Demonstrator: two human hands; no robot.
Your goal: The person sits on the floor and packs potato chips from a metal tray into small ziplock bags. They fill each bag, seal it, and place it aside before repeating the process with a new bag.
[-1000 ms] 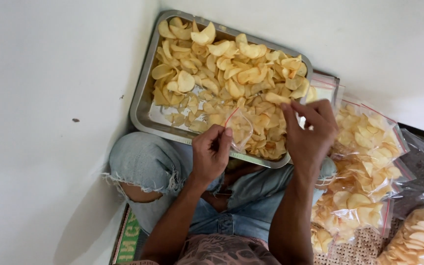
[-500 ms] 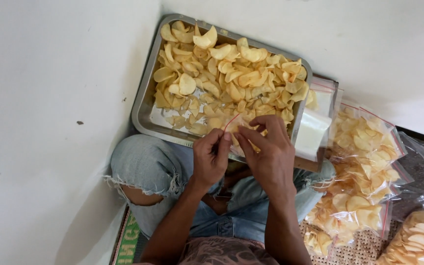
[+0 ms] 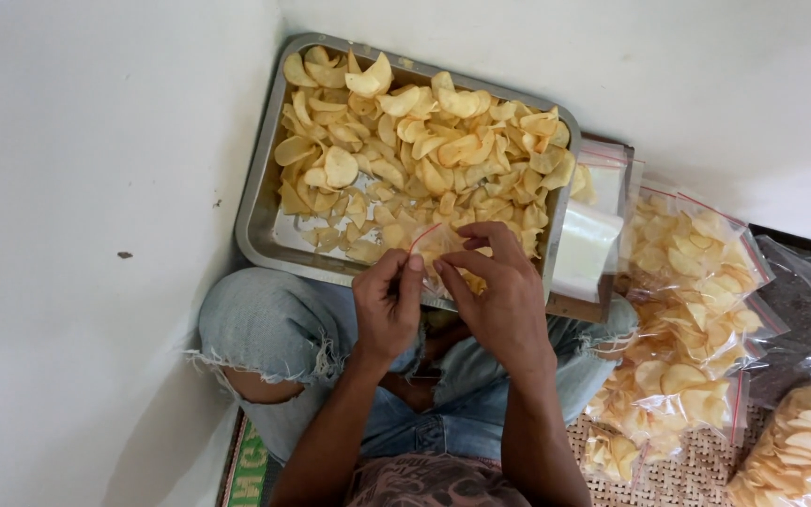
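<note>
A metal tray [image 3: 257, 202] heaped with pale yellow chips [image 3: 424, 150] rests against my knees. Over its near edge, both hands pinch the red-striped top of a small clear bag of chips [image 3: 438, 252]. My left hand [image 3: 387, 305] grips the bag's left corner with thumb and fingers. My right hand [image 3: 499, 296] covers the bag's right side, fingers curled on the seal. Most of the bag is hidden behind my hands.
White walls meet in a corner behind the tray. A stack of empty clear zip bags [image 3: 593, 235] lies at the tray's right end. Several filled chip bags [image 3: 696, 319] pile on a woven mat [image 3: 678, 474] at the right, with a large bag [image 3: 800, 455] at the bottom corner.
My right hand came in from the right, where it was raised near the tray's edge, and now sits beside my left hand on the bag's top. The left hand stayed put.
</note>
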